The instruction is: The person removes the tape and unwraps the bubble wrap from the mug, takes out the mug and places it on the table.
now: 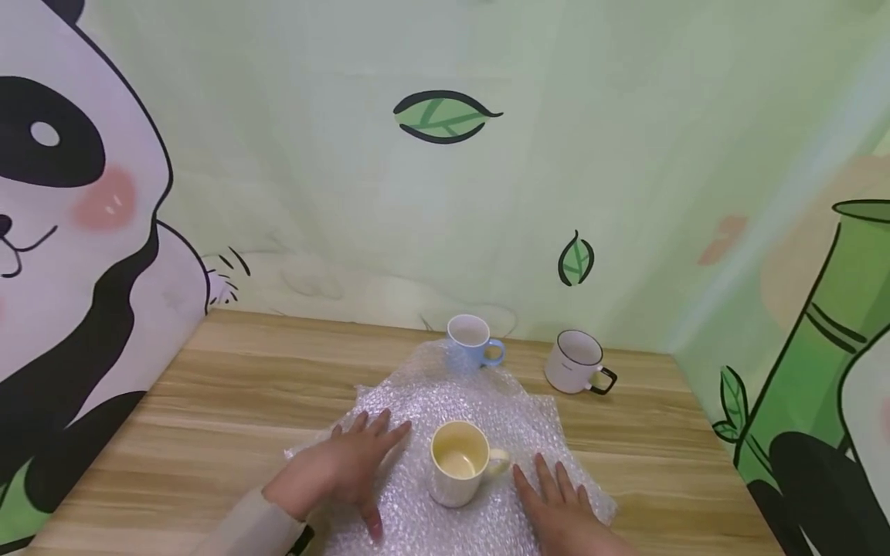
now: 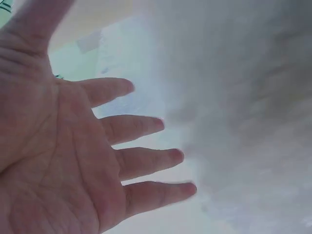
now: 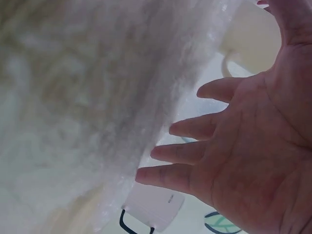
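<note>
A mug (image 1: 453,485), pale outside with a yellow inside, stands upright on a sheet of bubble wrap (image 1: 501,409), its handle turned to the right. To its left my left hand (image 1: 348,467) is spread over the wrap, fingers straight and thumb toward me. My right hand (image 1: 562,513) lies at the mug's right, fingers extended on the wrap near the handle. Both wrist views show flat palms with fingers apart; the blurred wrap (image 2: 243,122) fills much of the left one. In the right wrist view, the pale mug (image 3: 256,39) appears beyond the thumb side.
A light blue mug (image 1: 477,354) stands at the back, its lower part overlapped by the wrap's far edge. Right of it is a white mug (image 1: 566,373) with a black rim and black handle. The wooden table (image 1: 243,386) ends at a printed backdrop (image 1: 334,193).
</note>
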